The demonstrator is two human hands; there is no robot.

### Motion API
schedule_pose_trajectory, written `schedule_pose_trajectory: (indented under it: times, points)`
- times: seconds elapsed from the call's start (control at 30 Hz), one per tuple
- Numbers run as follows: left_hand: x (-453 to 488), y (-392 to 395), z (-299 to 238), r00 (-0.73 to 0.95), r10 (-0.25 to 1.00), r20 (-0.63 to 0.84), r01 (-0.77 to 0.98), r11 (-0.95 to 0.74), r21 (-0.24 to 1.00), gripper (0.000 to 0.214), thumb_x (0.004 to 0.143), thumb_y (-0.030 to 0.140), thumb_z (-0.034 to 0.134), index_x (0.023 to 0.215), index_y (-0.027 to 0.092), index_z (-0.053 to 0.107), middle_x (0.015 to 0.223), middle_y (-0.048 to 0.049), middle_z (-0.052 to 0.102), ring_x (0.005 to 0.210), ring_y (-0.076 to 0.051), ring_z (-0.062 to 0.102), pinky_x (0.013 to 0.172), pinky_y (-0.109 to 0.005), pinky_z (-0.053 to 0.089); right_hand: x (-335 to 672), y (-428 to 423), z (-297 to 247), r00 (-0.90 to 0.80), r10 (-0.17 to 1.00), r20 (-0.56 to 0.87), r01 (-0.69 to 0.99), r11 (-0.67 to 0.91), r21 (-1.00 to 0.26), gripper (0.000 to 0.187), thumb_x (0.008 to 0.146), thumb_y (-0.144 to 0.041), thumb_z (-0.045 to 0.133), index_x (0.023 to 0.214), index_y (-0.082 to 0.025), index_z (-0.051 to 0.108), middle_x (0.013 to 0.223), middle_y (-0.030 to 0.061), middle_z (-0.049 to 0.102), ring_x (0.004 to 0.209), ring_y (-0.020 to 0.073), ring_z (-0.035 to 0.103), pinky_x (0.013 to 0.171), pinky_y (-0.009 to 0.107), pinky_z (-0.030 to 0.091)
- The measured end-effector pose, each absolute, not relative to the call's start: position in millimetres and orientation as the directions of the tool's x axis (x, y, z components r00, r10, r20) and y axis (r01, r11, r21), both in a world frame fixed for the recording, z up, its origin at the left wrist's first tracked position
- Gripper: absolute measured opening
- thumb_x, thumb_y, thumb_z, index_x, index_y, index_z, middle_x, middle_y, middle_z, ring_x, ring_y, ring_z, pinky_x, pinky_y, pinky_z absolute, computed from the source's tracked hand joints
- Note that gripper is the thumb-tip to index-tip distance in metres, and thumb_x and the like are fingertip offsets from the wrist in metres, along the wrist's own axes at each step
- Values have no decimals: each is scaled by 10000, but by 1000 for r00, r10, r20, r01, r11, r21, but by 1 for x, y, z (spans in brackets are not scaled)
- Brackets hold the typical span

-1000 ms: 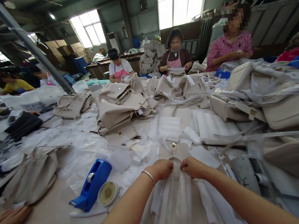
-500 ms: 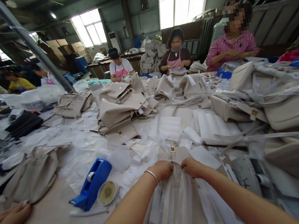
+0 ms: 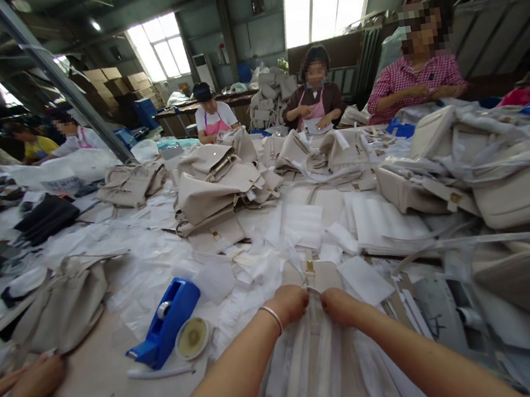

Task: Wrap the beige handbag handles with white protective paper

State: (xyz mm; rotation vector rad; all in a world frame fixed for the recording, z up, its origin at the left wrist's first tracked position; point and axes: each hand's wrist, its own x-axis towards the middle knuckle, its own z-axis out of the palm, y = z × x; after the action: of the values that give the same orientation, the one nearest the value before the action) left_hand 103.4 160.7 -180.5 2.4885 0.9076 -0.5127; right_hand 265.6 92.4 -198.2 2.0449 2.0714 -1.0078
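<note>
Pinching a pale bag's upper end between two hands

Head view: the left hand [image 3: 293,303] and the right hand [image 3: 339,306] are curled tight, side by side with a narrow gap between them, both gripping the pale bag [image 3: 351,370] where its wrapped straps [image 3: 315,382] meet the top. The exact fingertip contact is hidden.

The bag lies at the near edge of the worktop [image 3: 104,385], its flap and gold clasp [image 3: 309,266] just beyond the hands, its body running back between the forearms and out of view.

Towards the near left corner, a bare patch follows the worktop's near edge, between a co-worker's hands [image 3: 41,378] and the left forearm. A blue tape dispenser [image 3: 167,324] and a round dish [image 3: 193,339] bound it on the far side. Room is tighter to the right: a grey dispenser [image 3: 448,311] and stacked bags [image 3: 523,195] crowd that side. White sheets [image 3: 381,221] lie further in, towards the far edge.
</note>
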Motion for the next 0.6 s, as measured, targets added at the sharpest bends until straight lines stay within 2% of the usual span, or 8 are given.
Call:
schedule_pose_trajectory:
  times: [0.07, 0.13, 0.2, 0.3, 0.4, 0.47, 0.53, 0.6]
  points:
    - [105, 158, -179, 705, 544, -455, 690, -674, 264, 227, 769, 184, 598, 935, 231, 746, 980, -96, 751, 951, -284, 686, 817, -368, 533, 264, 89, -196, -116, 882, -456, 925, -71, -374, 138, 913, -164, 546, 913, -123, 678, 963, 101, 719, 954, 215, 668, 864, 356, 502]
    - [106, 155, -177, 689, 578, -437, 711, -655, 256, 226, 802, 187, 564, 935, 218, 744, 987, -112, 743, 970, -292, 678, 835, -387, 527, 264, 86, -194, -111, 894, -434, 930, -61, -362, 240, 898, -84, 459, 958, -133, 686, 1017, 143, 726, 1014, 238, 665, 870, 342, 479]
    - [109, 151, -173, 667, 611, -425, 736, -630, 249, 223, 818, 180, 547, 927, 196, 741, 973, -131, 735, 967, -298, 672, 839, -397, 522, 265, 83, -192, -96, 899, -427, 934, -66, -350, 286, 877, -70, 433, 965, -145, 695, 1020, 161, 733, 1019, 265, 673, 843, 336, 473]
    - [110, 142, -162, 631, 674, -383, 774, -583, 248, 223, 839, 201, 539, 964, 180, 722, 1036, -144, 706, 1019, -293, 641, 867, -385, 504, 268, 80, -193, -68, 897, -436, 937, -93, -336, 252, 868, -118, 466, 948, -152, 703, 1005, 173, 739, 991, 296, 686, 808, 355, 473]
    - [98, 127, -145, 563, 766, -312, 826, -505, 251, 290, 893, 357, 515, 1056, 180, 678, 1135, -136, 663, 1100, -280, 593, 920, -360, 468, 271, 77, -195, -40, 898, -437, 927, -130, -351, 228, 880, -171, 481, 936, -165, 702, 1005, 167, 739, 986, 302, 685, 801, 362, 468]
    - [82, 112, -133, 490, 820, -296, 869, -431, 243, 428, 904, 515, 465, 1053, 170, 669, 1090, -140, 673, 1044, -281, 616, 888, -360, 473, 271, 75, -196, -16, 901, -433, 914, -162, -371, 224, 885, -180, 478, 926, -162, 698, 1000, 167, 737, 991, 305, 681, 812, 372, 464]
    - [62, 95, -124, 413, 830, -375, 908, -339, 247, 563, 867, 653, 428, 964, 167, 696, 963, -141, 706, 917, -290, 657, 791, -363, 490, 272, 71, -195, 8, 905, -426, 895, -196, -400, 211, 874, -163, 488, 924, -154, 693, 990, 171, 732, 999, 313, 675, 836, 386, 462]
    - [46, 79, -119, 368, 798, -476, 927, -274, 257, 614, 807, 723, 452, 862, 174, 719, 871, -140, 722, 824, -300, 675, 708, -357, 483, 273, 67, -190, 48, 914, -403, 867, -238, -438, 229, 860, -138, 497, 1006, -148, 673, 1053, 179, 710, 1043, 313, 658, 879, 395, 458]
